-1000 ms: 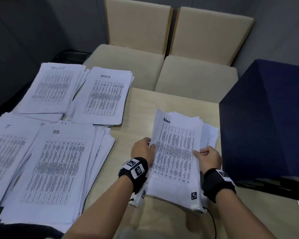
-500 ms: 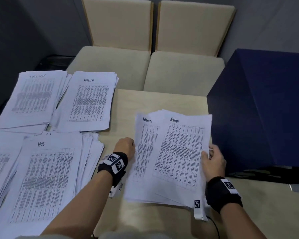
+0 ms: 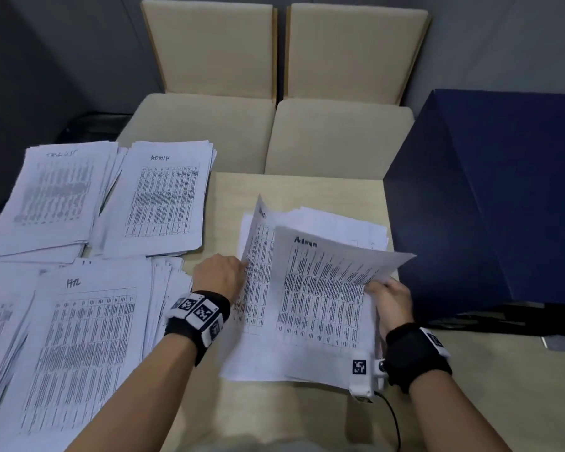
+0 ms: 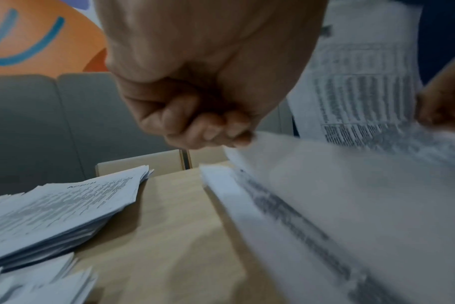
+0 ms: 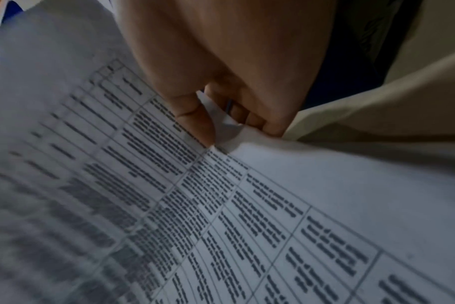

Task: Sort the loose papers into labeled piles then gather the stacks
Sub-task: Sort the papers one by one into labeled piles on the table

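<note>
Sorted piles (image 3: pixel 66 347) cover the table's (image 3: pixel 307 190) left edge. My left hand (image 3: pixel 221 275) pinches one thin, floppy sheet (image 3: pixel 255 272); my right hand (image 3: pixel 392 300) grips another sheet (image 3: pixel 323 295) by its right edge above the loose stack (image 3: pixel 340 220).

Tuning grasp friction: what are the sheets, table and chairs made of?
Sheets: thin matte office paper; the lifted one bends and curls. Table: looks like pale wood-grain laminate, low sheen; veneer possible. Chairs: beige padded upholstery, fabric or faux leather, with soft rounded edges.
</note>
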Demonstrator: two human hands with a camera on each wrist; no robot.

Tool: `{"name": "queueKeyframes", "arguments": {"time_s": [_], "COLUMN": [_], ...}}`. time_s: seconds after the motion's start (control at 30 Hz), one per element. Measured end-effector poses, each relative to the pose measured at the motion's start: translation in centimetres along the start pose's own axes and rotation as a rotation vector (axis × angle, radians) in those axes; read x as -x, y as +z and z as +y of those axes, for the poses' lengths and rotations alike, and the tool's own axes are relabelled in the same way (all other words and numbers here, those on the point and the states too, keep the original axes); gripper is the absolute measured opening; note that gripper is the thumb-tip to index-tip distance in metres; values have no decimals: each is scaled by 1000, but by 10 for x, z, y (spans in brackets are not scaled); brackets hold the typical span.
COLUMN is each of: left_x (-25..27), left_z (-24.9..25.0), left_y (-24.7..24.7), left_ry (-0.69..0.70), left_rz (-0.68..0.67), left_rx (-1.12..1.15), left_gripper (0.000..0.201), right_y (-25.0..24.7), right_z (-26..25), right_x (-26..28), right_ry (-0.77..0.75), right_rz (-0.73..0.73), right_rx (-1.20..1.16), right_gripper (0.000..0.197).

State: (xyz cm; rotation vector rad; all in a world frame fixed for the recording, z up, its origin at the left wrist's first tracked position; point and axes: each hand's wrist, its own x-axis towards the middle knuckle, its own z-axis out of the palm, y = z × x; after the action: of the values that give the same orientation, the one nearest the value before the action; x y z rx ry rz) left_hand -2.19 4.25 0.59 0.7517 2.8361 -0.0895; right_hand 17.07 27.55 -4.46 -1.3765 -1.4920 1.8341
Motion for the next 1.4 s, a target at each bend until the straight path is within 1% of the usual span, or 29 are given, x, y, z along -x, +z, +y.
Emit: {"name": "queueKeyframes", "arguments": {"time_s": [0.03, 0.1, 0.17, 0.2, 0.27, 0.3, 0.33, 0.37, 0.4, 0.43, 0.47, 0.5, 0.53, 0.6, 0.63, 0.67, 0.7, 0.77, 0.83, 0.87, 0.93, 1.0, 1.03, 1.1, 1.17, 1.23, 1.3, 1.37, 1.4], "left_x": [0, 2, 5, 9, 18, 23, 26, 28, 27, 25, 21, 18, 15, 11, 11, 9, 9, 6, 5, 4, 4, 7, 9, 14, 19, 25, 26, 24, 21], "left_z": [-2, -4, -5, -5, -2, 1, 2, 4, 5, 5, 4, 1, 0, -1, 0, 0, -1, -2, -3, -4, -6, -9, -10, -9, -6, -1, 1, 1, 0], "left_y": [-1, 2, 8, 10, 8, 6, 7, 9, 12, 16, 20, 25, 27, 32, 32, 35, 35, 36, 33, 31, 30, 27, 27, 25, 21, 17, 21, 30, 36], "left_ry": [22, 58, 70, 56, 20, 16, 18, 23, 5, -37, -109, -199, -288, -366, -355, -331, -299, -208, -89, -26, 77, 169, 202, 222, 176, 97, -1, -106, -139], "left_rz": [24, 43, 46, 20, -98, -163, -213, -232, -209, -149, -75, -10, 14, -60, -97, -94, -62, -9, -47, -64, -9, 99, 130, 134, 35, -111, -201, -199, -165], "left_rx": [39, 215, 492, 678, 1067, 1188, 1218, 1192, 1122, 1027, 924, 848, 799, 696, 656, 632, 623, 565, 449, 379, 305, 398, 512, 819, 1103, 1274, 1313, 1244, 1173], "left_gripper": [50, 33, 19, 17, 26, 33, 39, 41, 39, 35, 31, 27, 25, 24, 24, 24, 26, 37, 46, 49, 50, 46, 42, 34, 29, 33, 40, 44, 38], "right_y": [1, 3, 5, 7, 10, 11, 12, 14, 15, 15, 15, 15, 14, 10, 8, 7, 7, 6, 5, 5, 6, 9, 9, 10, 10, 10, 9, 6, 5], "right_z": [0, -4, -6, -7, -6, -6, -4, -5, -4, -3, -3, -3, -1, -1, -2, -3, -3, -1, 4, 6, 7, 7, 8, 9, 9, 6, 5, 4, 3], "right_x": [0, 3, 2, 3, 1, 1, 1, 2, 2, 2, 3, 3, 2, 3, 3, 3, 3, 3, 2, 2, -1, -7, -11, -14, -14, -9, -3, 0, 2], "right_ry": [2, 2, 10, 28, 62, 67, 63, 54, 47, 38, 27, 19, 6, -12, -13, -9, -16, -33, -35, -40, -23, 47, 85, 129, 133, 98, 41, 33, 35], "right_rz": [-18, -74, -126, -150, -203, -220, -226, -212, -181, -150, -127, -101, -98, -125, -136, -135, -124, -102, -91, -94, -99, -84, -88, -124, -131, -114, -104, -96, -90], "right_rx": [-18, -48, -92, -107, -110, -94, -76, -60, -55, -71, -103, -112, -116, -119, -124, -119, -97, -33, -53, -58, -70, -117, -133, -132, -150, -163, -85, -35, -49], "right_gripper": [22, 23, 26, 26, 20, 21, 23, 24, 24, 20, 16, 21, 27, 37, 45, 50, 49, 40, 31, 30, 33, 26, 21, 25, 21, 14, 25, 25, 23]}}
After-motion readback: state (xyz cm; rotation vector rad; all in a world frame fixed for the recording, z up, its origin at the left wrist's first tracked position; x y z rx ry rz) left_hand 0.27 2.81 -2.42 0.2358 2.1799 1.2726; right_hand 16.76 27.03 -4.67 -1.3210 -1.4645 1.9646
